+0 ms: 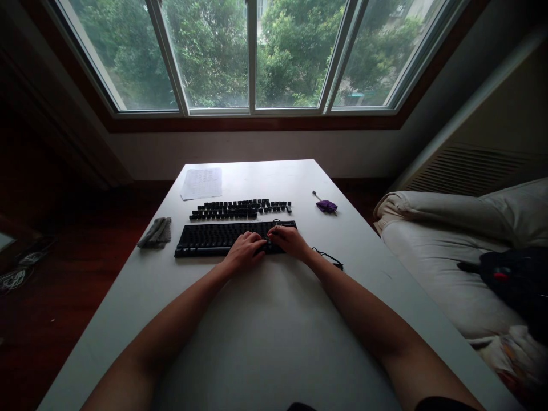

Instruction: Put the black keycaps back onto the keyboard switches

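Note:
A black keyboard (205, 238) lies across the white table in front of me. My left hand (245, 250) rests on its front edge right of the middle, fingers stretched out over the keys. Over the keyboard's right part, my right hand (289, 241) has thumb and fingers pinched together; whatever is between them is too small and dark to make out. Just behind the keyboard stand rows of loose black keycaps (225, 213). Both hands are close together, and they hide some of the keys under them.
On the white table (274, 319), a grey cloth (156, 233) lies at left and a printed paper sheet (202, 183) at the far left. A purple item (327, 206) with a small brush-like stick sits at right. A black cable (331, 260) is beside my right wrist.

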